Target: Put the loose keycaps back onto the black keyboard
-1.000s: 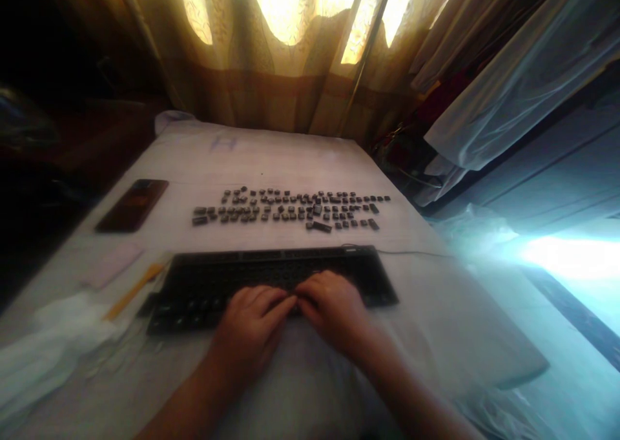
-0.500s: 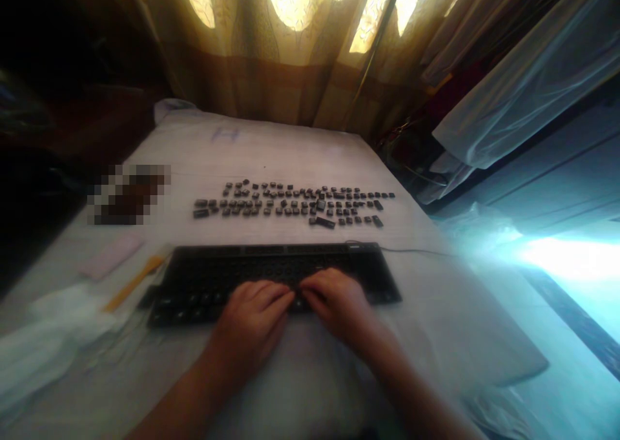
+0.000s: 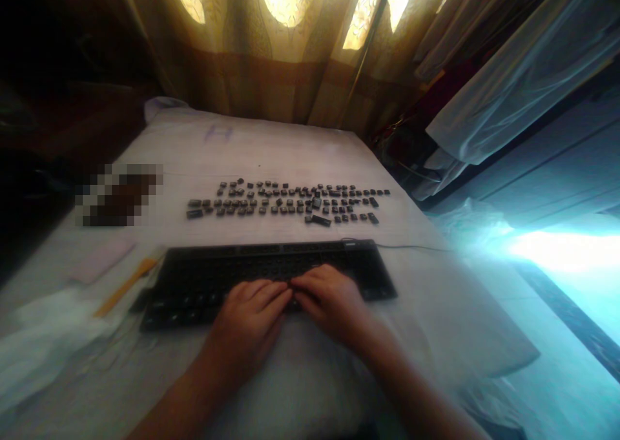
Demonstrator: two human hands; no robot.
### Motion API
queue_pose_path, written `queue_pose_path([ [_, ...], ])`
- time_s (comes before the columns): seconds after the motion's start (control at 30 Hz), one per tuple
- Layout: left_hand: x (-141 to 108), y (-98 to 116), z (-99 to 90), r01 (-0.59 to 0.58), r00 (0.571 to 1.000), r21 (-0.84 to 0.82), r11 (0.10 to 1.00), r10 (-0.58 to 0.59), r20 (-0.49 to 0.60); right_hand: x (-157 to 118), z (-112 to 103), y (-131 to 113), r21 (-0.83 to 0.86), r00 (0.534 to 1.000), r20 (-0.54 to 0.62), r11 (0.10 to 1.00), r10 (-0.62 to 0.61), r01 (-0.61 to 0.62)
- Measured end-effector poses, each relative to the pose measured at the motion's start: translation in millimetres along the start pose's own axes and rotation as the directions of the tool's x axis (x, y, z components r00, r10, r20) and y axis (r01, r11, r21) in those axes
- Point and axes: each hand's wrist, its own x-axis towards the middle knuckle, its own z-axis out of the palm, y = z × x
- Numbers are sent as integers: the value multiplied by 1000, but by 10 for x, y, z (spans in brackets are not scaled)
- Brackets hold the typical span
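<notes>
On my feed, the pale tabletop (image 3: 290, 146) carries the black keyboard (image 3: 194, 269); the left hand (image 3: 249, 314) and right hand (image 3: 332, 301) bunch their fingertips at its near side, any pinched piece unseen. Pushing too hard could slide it into the loose keycaps (image 3: 316, 203) beyond.

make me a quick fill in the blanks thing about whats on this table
The left hand and right hand are at the near side of the ____ keyboard.
The loose keycaps lie past the keyboard's ____ edge.
The cable leads off toward the ____ side of the picture.
The flat object beside the orange strip is ____.

Missing words: black; far; right; pink
</notes>
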Motion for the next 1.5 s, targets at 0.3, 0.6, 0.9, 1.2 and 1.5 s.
queue_pose_path([
  [0.3, -8, -23, -31, 8, 1000, -31, 999, -8, -11, 19, -8, -11, -45, 996, 54, 997, 65, -63],
  [0.6, -38, -169, -99, 126, 987, -62, 990, -131, -93, 54, -36, -37, -49, 993, 93, 997, 71, -67],
  [0.9, -3, -135, -145, 113, 990, -76, 991, -118, -75, 38, -28, -25, -11, 995, 68, 997, 72, -72],
  [1.2, 7, -132, -134, 81, 994, -70, 994, -86, -68, 37, -28, 29, 87, 994, 80, 993, 68, -75],
  [1.5, -11, -354, -325, 215, 961, 12, 976, -210, -179, 82, -110, -49, 5, 982, 152, 994, 111, -113],
])
